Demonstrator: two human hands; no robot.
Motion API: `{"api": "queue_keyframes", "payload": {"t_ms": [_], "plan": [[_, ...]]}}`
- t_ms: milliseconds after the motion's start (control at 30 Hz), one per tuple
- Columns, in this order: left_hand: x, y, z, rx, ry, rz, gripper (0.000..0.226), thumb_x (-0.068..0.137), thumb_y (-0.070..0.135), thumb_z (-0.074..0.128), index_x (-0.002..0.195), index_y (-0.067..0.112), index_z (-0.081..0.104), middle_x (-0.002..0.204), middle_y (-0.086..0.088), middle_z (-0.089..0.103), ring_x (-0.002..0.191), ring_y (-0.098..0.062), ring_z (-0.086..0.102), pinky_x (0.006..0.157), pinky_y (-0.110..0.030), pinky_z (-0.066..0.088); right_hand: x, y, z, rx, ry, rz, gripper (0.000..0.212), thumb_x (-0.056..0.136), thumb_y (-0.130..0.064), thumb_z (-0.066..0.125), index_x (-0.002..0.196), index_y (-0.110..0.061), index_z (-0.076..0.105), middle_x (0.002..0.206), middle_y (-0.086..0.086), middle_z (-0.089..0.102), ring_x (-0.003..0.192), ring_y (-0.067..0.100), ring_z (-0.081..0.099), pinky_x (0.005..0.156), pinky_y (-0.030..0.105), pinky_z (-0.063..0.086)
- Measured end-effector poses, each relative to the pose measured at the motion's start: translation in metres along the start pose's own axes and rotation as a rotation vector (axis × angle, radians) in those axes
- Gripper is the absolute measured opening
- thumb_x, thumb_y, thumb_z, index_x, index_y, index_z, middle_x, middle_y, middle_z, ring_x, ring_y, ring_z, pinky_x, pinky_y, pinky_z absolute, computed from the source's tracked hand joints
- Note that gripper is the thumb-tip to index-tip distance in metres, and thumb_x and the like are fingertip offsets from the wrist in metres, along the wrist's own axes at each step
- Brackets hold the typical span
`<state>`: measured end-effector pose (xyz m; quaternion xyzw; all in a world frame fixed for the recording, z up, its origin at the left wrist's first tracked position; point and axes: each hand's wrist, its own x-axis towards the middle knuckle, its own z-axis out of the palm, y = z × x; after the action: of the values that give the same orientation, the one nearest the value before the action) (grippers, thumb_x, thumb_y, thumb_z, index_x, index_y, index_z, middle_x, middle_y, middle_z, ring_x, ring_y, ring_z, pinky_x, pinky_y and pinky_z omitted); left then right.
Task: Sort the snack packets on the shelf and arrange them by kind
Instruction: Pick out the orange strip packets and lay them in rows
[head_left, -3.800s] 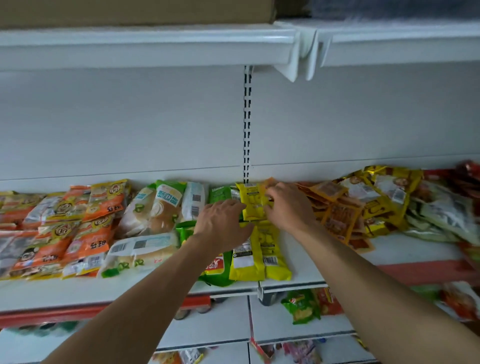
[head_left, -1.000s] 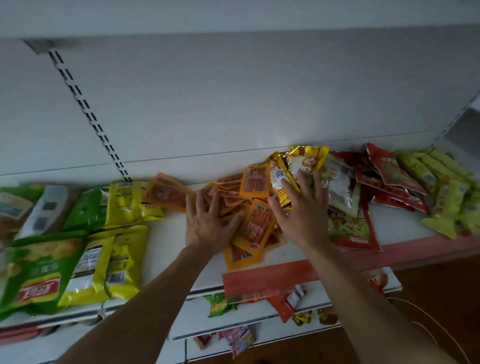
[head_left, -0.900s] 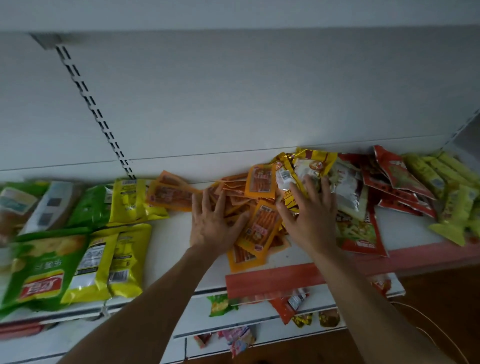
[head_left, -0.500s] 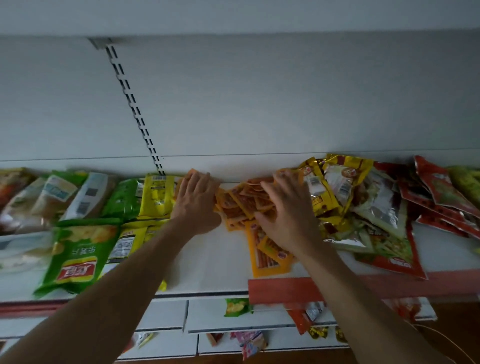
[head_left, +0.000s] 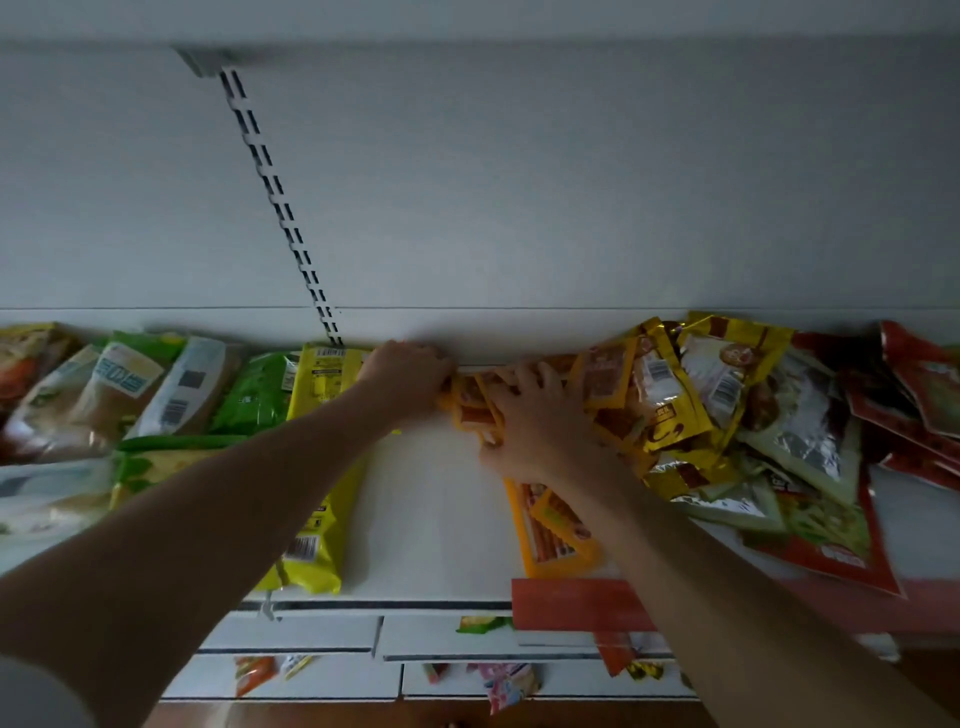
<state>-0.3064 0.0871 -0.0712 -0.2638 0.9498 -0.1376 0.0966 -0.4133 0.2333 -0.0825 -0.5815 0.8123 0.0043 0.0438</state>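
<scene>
Two hands herd small orange packets (head_left: 470, 408) into one same-kind pile: left hand (head_left: 402, 379) curls round them, right hand (head_left: 540, 421) presses flat-fingered.

Flat white shelf board (head_left: 441, 519) looked smooth, matt, painted. White back panel (head_left: 519, 182) was matt too. Small orange plastic sachets (head_left: 550, 535) showed glossy film. Long yellow plastic packets (head_left: 322, 519) shone, creased. Gold foil pouches (head_left: 670, 415) gleamed, crinkled. Silver-backed foil pouch (head_left: 810, 447) had metallic sheen.
</scene>
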Motion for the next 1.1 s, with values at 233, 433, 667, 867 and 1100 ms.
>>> {"api": "queue_keyframes", "payload": {"t_ms": [233, 433, 667, 867, 1100], "plan": [[0.004, 0.003, -0.006, -0.077, 0.021, -0.078, 0.034, 0.086, 0.023, 0.051, 0.118, 0.03, 0.061, 0.121, 0.002, 0.064, 0.115, -0.022, 0.06, 0.086, -0.032, 0.046, 0.008, -0.021, 0.01, -0.071, -0.001, 0.103, 0.073, 0.088, -0.038, 0.055, 0.15, -0.021, 0.021, 0.152, 0.017, 0.024, 0.14, 0.045, 0.017, 0.104, 0.077, 0.014], [-0.001, 0.008, -0.014, -0.361, 0.116, -0.199, 0.035, 0.086, 0.021, 0.048, 0.117, 0.032, 0.06, 0.119, 0.001, 0.066, 0.109, -0.027, 0.062, 0.084, -0.034, 0.047, 0.009, -0.001, -0.004, 0.057, 0.156, 0.034, 0.052, 0.085, -0.014, 0.057, 0.135, -0.019, 0.042, 0.128, 0.006, 0.051, 0.117, 0.032, 0.047, 0.092, 0.046, 0.048], [-0.002, 0.053, -0.052, -1.054, 0.504, -0.313, 0.03, 0.098, 0.026, 0.049, 0.126, 0.033, 0.057, 0.115, 0.001, 0.068, 0.104, -0.024, 0.061, 0.078, -0.027, 0.042, -0.001, 0.053, -0.049, 0.719, 0.397, 0.261, 0.037, 0.086, -0.039, 0.067, 0.12, -0.023, 0.066, 0.093, -0.012, 0.073, 0.087, 0.013, 0.069, 0.066, 0.02, 0.052], [-0.011, 0.159, -0.044, -1.436, 0.415, -0.145, 0.062, 0.094, 0.045, 0.044, 0.152, 0.026, 0.029, 0.152, 0.002, 0.033, 0.141, -0.013, 0.028, 0.119, -0.036, 0.022, -0.03, 0.122, -0.065, 1.216, 0.551, 0.539, 0.024, 0.069, -0.019, 0.073, 0.091, -0.027, 0.067, 0.072, -0.016, 0.068, 0.068, 0.01, 0.063, 0.046, 0.017, 0.04], [0.019, 0.219, -0.042, -0.72, 0.316, -0.071, 0.077, 0.09, 0.068, 0.026, 0.156, 0.035, 0.004, 0.165, 0.004, 0.002, 0.151, -0.016, -0.003, 0.12, -0.049, -0.001, -0.062, 0.166, -0.052, 1.033, 0.603, 0.734, 0.058, 0.078, -0.028, 0.076, 0.131, -0.025, 0.053, 0.121, -0.001, 0.064, 0.107, 0.023, 0.062, 0.089, 0.043, 0.054]]}}
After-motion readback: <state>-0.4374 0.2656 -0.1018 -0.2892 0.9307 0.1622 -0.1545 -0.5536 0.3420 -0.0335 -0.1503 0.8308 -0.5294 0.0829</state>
